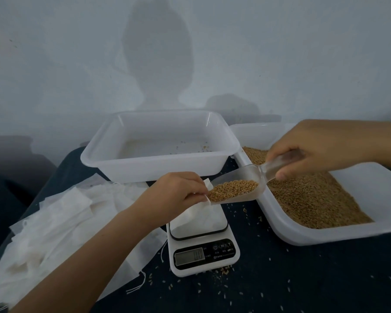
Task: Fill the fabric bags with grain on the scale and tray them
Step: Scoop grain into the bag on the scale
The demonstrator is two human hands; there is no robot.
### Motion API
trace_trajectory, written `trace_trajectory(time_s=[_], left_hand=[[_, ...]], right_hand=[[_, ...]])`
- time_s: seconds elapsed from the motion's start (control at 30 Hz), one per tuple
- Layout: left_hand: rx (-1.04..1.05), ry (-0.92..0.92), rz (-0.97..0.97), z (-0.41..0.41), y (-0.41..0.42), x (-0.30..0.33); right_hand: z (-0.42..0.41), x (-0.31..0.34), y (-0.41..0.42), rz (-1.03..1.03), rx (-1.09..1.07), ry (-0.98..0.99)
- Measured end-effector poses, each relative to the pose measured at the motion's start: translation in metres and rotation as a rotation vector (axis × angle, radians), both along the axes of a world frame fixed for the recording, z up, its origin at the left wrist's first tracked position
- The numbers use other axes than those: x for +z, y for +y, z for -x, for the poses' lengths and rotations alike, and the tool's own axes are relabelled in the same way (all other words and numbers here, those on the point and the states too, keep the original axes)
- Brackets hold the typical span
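One fabric bag (199, 219) lies on the platform of the scale (203, 247), its mouth lifted toward the scoop; left hand (178, 195) pinches the upper edge of that mouth between thumb and fingers, presumably to keep it open and raised so grain goes in rather than over the platform; the rest of the bag lies on the platform, so the weight should register as filling proceeds; display digits too blurred to read. Right hand (321, 150) grasps the handle of a clear plastic scoop (237, 188), fingers curled round it; scoop holds a heap of grain (233, 190) and is tipped with its lip at the bag mouth, touching or just short of it, cannot tell which. Judged step: pouring about to begin or just begun; no grain visibly inside the bag.

Supply tray (303, 233) of loose grain sits to the right of the scale, close enough for a short reach with the scooping hand; the white receiving tray (145, 168) stands behind the scale, holding only a few stray kernels, so no filled bag is trayed; pile of unfilled bags (54, 222) lies to the left, beside the holding hand, drawstrings trailing. Scattered kernels on the dark cloth (303, 279) around the scale suggest spillage is the main risk; a slow tilt seems advisable.
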State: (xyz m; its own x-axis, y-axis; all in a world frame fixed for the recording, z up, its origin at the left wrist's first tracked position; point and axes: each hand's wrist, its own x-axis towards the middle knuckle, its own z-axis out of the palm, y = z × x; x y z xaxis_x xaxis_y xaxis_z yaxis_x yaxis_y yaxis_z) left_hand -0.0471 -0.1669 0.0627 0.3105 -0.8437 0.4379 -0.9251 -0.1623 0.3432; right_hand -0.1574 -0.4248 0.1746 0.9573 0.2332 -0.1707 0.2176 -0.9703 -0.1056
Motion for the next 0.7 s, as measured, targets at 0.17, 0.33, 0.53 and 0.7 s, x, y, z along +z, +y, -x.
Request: trace_trajectory(time_s=[0.17,0.33,0.53,0.7], left_hand=[[0.006,-0.007,0.016,0.001,-0.003,-0.001],[0.015,-0.02,0.01,0.0,-0.003,0.0],[0.022,-0.013,-0.017,-0.002,-0.003,-0.001],[0.003,-0.032,-0.045,-0.009,-0.022,0.016]], right_hand=[[-0.01,0.012,0.005,0.04,0.017,0.026],[-0.014,0.016,0.01,0.077,0.023,0.029],[-0.02,0.022,0.014,0.126,0.031,0.081],[-0.02,0.039,0.009,0.162,-0.01,0.08]])
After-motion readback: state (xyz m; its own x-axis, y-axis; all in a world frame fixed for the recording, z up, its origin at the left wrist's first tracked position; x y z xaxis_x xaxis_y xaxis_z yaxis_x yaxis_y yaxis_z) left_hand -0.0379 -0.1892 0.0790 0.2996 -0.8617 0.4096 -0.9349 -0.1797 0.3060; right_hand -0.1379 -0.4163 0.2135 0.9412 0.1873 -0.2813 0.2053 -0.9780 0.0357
